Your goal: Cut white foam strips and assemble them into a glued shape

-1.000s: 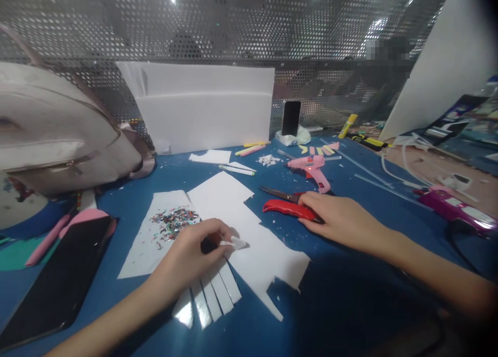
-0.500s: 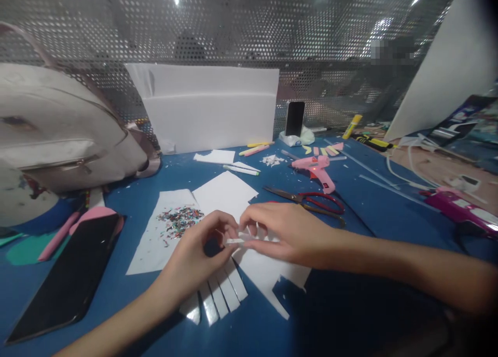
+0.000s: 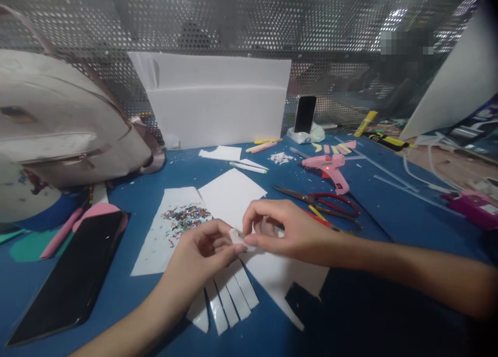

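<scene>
Step, as judged: two-handed fingertip work on small white piece point(image 3: 236, 236), held btwn hands over cut white sheet point(image 3: 233, 188). L hand point(image 3: 204, 250) pinched it, thumb to fingers; R hand point(image 3: 290, 230) nearly closed at its other end (grip or mere touch, couldn't tell). Scissors point(image 3: 314, 198) lay idle on counter point(image 3: 182, 170). Next move prob. called for light, even pressure.

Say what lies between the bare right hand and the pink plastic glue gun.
The head view shows red-handled metal scissors there, plus an unclear red-and-yellow piece partly hidden by the right hand.
</scene>
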`<state>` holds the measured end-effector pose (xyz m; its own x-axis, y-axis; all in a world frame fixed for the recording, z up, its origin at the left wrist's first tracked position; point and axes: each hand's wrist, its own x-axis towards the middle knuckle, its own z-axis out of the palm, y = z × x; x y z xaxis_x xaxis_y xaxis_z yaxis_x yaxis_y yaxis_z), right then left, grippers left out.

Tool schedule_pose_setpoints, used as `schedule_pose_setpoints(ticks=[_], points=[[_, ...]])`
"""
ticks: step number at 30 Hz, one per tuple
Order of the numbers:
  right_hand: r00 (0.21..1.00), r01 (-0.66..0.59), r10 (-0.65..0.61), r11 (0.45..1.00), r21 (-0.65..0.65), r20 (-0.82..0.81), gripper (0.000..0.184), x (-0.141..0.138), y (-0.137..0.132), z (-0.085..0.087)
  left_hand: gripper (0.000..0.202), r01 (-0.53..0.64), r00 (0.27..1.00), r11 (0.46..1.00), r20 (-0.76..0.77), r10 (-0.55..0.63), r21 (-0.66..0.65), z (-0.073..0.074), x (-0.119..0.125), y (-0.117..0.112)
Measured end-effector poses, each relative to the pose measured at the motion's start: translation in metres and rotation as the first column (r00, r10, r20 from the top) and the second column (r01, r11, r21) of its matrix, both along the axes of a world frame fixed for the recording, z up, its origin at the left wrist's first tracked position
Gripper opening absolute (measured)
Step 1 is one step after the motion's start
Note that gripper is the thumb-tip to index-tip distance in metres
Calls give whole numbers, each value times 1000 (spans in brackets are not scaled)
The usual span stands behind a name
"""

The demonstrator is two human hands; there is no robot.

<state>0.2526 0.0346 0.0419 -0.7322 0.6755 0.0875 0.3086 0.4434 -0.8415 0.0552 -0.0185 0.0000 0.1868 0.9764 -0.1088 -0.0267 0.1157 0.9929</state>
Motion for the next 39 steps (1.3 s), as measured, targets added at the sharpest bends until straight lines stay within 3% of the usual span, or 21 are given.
schedule_pose_setpoints(ticks=[9,16,24,30,33,36,39], points=[[998,-59,56,993,-104,-31,15,2,6,-2,15,72,994,997,-84,-74,-24,1,-1,-1],[999,-32,32,985,-172,-6,10,0,3,0,15,140,982,988,-119,-147,-64,-1,0,-4],[999,46,-49,981,-188,-13,2,-4,-4,-2,20,168,983,979,-51,-174,-111,-8,-1,-5],[995,67,-84,967,-248,-59,8,-5,-3,-2,15,132,991,989,40,-130,-60,-9,1,-4],[997,39,-50,986,-162,-61,7,-2,1,-3,14,128,991,992,42,-127,-23,-7,-1,-3],[998,-25,29,998,52,-63,4,4,7,-2,13,118,993,993,-2,-118,15,-5,-3,-2],[999,-35,35,927,373,8,6,8,13,0,9,93,994,994,-57,-90,56,-3,-5,-3]])
